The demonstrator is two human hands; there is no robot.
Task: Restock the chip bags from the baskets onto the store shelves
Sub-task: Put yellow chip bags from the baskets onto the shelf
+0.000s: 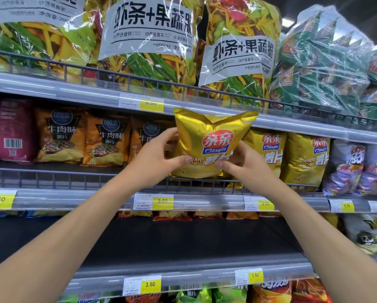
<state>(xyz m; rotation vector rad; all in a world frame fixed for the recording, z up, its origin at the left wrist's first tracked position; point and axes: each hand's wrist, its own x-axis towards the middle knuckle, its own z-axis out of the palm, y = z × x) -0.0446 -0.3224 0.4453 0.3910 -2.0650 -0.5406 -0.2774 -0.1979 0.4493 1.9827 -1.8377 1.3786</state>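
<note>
Gold bag (209,145) at the middle shelf (74,199)
My left hand (159,156) and right hand (246,165) pinch its sides at 9 and 3 o'clock; it seems light, puffy and slippery, so I hold gently.

The gold bag (211,136) looked like shiny metallic film, smooth but creased, with bright glare near its top. The big bags (148,40) on the top shelf were clear glossy plastic, crinkled and streaked with white reflections. The rail (52,171) along the middle shelf's front edge was made of thin dark metal bars with a dull finish. Below it, the price strip (74,200) was smooth, glossy clear plastic over paper tags (162,201). The lower shelf board (161,241) was dark and matt. The orange bags (105,141) had a softer sheen.
</note>
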